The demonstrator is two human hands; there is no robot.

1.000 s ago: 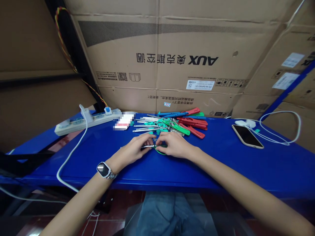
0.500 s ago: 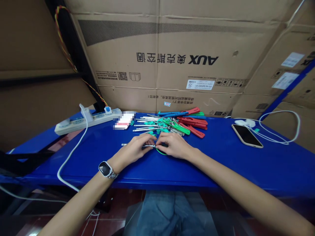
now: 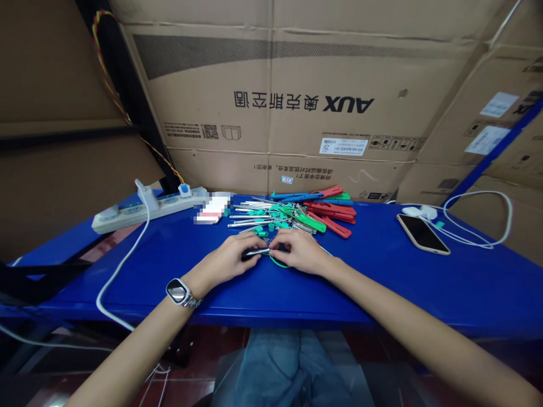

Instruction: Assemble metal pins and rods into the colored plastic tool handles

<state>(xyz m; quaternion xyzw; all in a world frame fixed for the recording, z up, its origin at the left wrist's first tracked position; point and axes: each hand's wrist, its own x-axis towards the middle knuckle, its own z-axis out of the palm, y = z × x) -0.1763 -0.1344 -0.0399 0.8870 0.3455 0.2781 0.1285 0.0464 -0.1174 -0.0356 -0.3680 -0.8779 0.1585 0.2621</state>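
My left hand [image 3: 236,254] is closed around a thin silver metal rod [image 3: 258,252], pinching it between thumb and fingers. At the rod's right end the fingertips of my right hand [image 3: 297,249] are pressed together, nearly meeting the left ones; what exactly they grip is hidden. A thin green loop [image 3: 280,264] shows under the right fingers. Beyond the right hand's knuckles a slim silver piece [image 3: 324,249] pokes out. Just past both hands lies a pile of silver rods [image 3: 250,217] with small teal pieces [image 3: 263,232], plus a bright green handle-like piece [image 3: 311,219].
Red flat pieces [image 3: 333,217] and blue ones [image 3: 292,197] lie at the pile's back and right. A white power strip [image 3: 148,212] and a pixelated phone-like item [image 3: 214,207] are left. A phone [image 3: 424,234] with white cable is right. Cardboard [image 3: 297,68] walls the blue table [image 3: 360,288].
The rod end that stuck out left of my left hand no longer shows there. A silver piece now appears beyond my right hand. Both hands stay in nearly the same place.
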